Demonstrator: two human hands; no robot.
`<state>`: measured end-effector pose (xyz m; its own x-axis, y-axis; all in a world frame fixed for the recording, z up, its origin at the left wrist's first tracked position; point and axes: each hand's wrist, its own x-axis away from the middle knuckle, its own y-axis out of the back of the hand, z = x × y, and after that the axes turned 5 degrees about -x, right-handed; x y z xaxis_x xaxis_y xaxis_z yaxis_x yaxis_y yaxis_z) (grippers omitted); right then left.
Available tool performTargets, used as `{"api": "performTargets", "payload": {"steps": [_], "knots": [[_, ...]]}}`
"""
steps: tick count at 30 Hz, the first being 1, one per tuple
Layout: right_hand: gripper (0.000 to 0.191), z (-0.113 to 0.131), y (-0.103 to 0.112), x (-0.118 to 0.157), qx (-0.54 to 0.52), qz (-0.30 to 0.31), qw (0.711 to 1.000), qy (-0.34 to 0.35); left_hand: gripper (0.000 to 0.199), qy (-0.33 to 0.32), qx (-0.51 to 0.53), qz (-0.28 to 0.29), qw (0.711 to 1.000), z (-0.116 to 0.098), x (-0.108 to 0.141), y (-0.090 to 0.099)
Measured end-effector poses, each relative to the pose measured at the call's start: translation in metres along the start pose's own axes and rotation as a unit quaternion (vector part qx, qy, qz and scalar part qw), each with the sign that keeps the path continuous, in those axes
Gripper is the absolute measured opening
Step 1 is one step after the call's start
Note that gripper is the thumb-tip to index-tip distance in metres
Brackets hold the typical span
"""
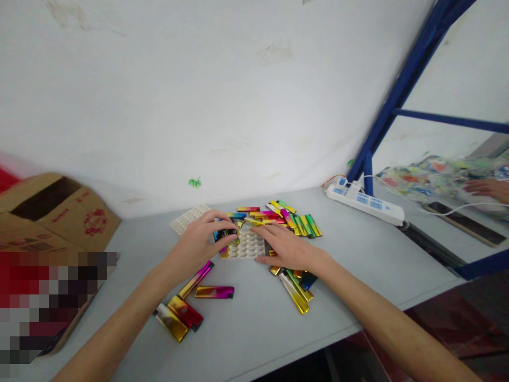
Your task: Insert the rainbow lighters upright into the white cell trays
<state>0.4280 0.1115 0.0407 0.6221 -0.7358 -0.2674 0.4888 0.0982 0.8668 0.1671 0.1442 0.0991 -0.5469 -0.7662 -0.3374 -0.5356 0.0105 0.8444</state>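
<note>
A white tray (249,245) with rows of small holes lies on the grey table. At its left end my left hand (209,233) curls its thumb and fingers around black-topped lighters (226,233); how many is hidden. My right hand (284,245) rests with its fingers stretched along the tray's right edge, and parts of lighters show beneath it. In front of my left hand lie several shiny lighters, among them a gold and purple lighter (214,292) and a red and gold lighter (185,312). Close to my right wrist is a silver and gold lighter (295,293).
Behind the tray lies a pile of colourful lighters (274,215), with a second white tray (185,220) at left. A cardboard box (59,217) stands far left. On the right are a power strip (366,204), a blue frame (382,122), a phone (465,224) and another person's hand (489,189).
</note>
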Motion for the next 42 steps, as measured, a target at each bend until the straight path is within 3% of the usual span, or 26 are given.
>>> {"api": "performTargets", "payload": {"steps": [6,10,13,19,21,24,27,31,38,42], "knots": [[0.070,-0.004,-0.002,0.001,-0.003,-0.004,1.000,0.004,0.030,-0.019,-0.065,-0.005,0.998,0.004,0.010,0.000],[0.071,-0.004,-0.003,0.001,-0.002,-0.003,1.000,0.003,0.031,-0.017,-0.069,0.012,0.997,0.003,0.009,-0.005],[0.071,-0.003,-0.002,0.001,0.002,-0.002,1.000,0.002,0.032,-0.007,-0.062,-0.006,0.998,0.001,0.008,-0.009],[0.072,-0.002,-0.001,0.001,0.000,-0.001,1.000,0.002,0.031,0.008,-0.067,-0.092,0.993,-0.013,0.026,0.025],[0.072,-0.002,0.000,0.001,0.005,0.000,1.000,-0.001,0.025,0.003,-0.062,-0.050,0.997,-0.015,0.044,0.031],[0.070,-0.001,0.001,0.001,0.010,0.006,1.000,-0.007,0.019,-0.021,-0.044,0.057,0.997,-0.008,0.076,0.020],[0.069,-0.001,0.000,0.001,0.013,0.007,1.000,-0.003,0.021,-0.025,-0.067,0.087,0.994,0.002,0.100,-0.004],[0.069,-0.003,-0.002,0.001,0.009,-0.005,1.000,0.005,0.019,-0.047,-0.093,0.111,0.988,0.010,0.104,-0.019],[0.069,-0.002,-0.002,0.002,-0.014,-0.004,1.000,0.002,0.017,0.045,0.074,0.080,0.993,-0.012,0.073,-0.004],[0.067,-0.001,-0.002,0.002,-0.014,0.002,1.000,-0.005,0.026,0.078,0.242,0.092,0.963,-0.017,0.059,0.002]]}}
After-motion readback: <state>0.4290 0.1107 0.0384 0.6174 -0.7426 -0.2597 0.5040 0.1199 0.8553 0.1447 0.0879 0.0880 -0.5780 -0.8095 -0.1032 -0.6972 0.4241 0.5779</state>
